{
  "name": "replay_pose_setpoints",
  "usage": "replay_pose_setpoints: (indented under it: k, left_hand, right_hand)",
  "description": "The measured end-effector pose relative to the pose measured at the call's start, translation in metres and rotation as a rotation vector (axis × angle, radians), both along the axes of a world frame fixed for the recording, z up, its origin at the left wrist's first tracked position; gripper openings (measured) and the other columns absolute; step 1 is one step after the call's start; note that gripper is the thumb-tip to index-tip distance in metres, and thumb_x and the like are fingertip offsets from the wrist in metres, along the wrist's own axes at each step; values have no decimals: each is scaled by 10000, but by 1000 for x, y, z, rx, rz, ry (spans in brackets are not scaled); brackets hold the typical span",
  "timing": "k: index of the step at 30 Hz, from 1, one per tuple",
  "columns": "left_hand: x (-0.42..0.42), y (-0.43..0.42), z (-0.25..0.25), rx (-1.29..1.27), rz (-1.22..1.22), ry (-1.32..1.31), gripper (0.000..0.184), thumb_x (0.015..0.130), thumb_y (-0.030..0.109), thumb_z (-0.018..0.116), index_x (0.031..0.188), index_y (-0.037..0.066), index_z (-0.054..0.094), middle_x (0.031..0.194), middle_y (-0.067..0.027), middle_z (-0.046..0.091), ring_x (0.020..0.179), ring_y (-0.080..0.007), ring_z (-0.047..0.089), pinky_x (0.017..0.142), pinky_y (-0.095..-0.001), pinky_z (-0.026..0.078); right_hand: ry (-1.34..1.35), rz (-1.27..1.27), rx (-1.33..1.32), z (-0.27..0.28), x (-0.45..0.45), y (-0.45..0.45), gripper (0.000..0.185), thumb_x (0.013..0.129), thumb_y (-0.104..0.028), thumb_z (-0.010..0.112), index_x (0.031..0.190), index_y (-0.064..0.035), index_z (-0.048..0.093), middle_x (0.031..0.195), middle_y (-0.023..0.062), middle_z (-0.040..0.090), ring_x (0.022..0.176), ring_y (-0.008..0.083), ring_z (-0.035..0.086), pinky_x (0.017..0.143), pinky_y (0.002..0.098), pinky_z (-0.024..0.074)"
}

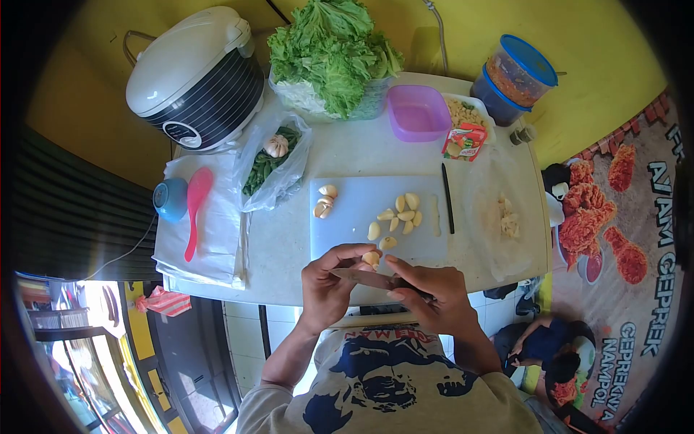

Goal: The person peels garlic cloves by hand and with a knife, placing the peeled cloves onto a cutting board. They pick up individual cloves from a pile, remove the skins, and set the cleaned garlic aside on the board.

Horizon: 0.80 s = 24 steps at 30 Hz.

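Observation:
My left hand [330, 286] pinches a garlic clove [371, 258] between thumb and fingers, just over the near edge of the white cutting board [343, 235]. In my right hand [431, 295] is a knife [365, 278], its blade pointing left and lying close under the clove. Whether the edge touches the clove I cannot tell. Several peeled cloves [406, 215] lie on the right part of the board. A few unpeeled cloves [324, 205] sit at its upper left. Garlic skins [508, 217] rest on a clear plastic sheet to the right.
Behind the board stand a rice cooker [195, 79], lettuce [325, 58] in a tub, a purple container [418, 113] and stacked lidded tubs [517, 76]. A bag of green chillies [271, 166] with a garlic bulb, a pink spoon [195, 210] and a black stick [447, 199] lie nearby. Another person [549, 347] sits lower right.

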<state>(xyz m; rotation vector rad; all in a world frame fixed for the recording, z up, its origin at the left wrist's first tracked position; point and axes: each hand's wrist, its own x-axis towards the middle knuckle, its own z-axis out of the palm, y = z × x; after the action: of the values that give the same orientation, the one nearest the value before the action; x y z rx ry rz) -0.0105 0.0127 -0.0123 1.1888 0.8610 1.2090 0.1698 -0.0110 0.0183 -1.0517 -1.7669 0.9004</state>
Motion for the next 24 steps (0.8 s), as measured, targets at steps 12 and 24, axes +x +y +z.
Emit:
replay_pose_setpoints:
  k: [12, 24]
  left_hand:
    - [-2, -10, 5, -14, -16, -231, 260, 808, -156, 503, 1034, -67, 596, 935, -148, 648, 839, -184, 650, 781, -287, 529]
    - [-4, -16, 13, -48, 68, -108, 208, 737, -151, 590, 934, -99, 627, 878, -154, 648, 771, -186, 646, 672, -281, 562]
  right_hand:
    - [-141, 21, 205, -3, -12, 6, 524, 751, -15, 660, 1252, -78, 521, 740, 81, 625, 567, 187, 602, 480, 280, 458]
    - [-48, 60, 164, 5, -12, 8, 468, 754, 20, 645, 1209, -40, 554, 705, 90, 601, 523, 159, 556, 464, 262, 415]
